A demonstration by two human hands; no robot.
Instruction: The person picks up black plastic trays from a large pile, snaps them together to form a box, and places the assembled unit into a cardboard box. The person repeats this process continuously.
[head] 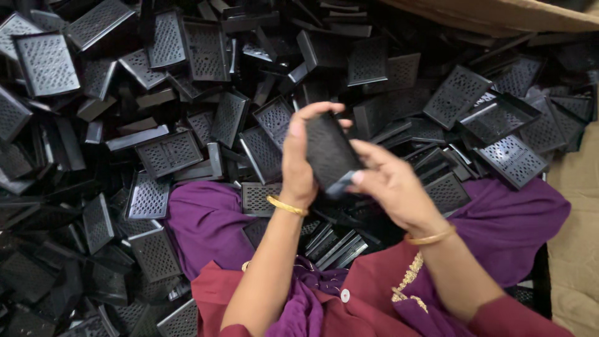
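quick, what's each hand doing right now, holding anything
Left hand: closed around the upper end of a black perforated plastic tray.
Right hand: grip closed on the lower end of the same tray.

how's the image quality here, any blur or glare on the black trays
Head view: the held tray and both hands, left hand and right hand, are softly motion-blurred; the piled perforated trays behind are sharper, with pale sheen on upper-left ones; the lower-left heap sinks into shadow; light is even, without hard shadows.
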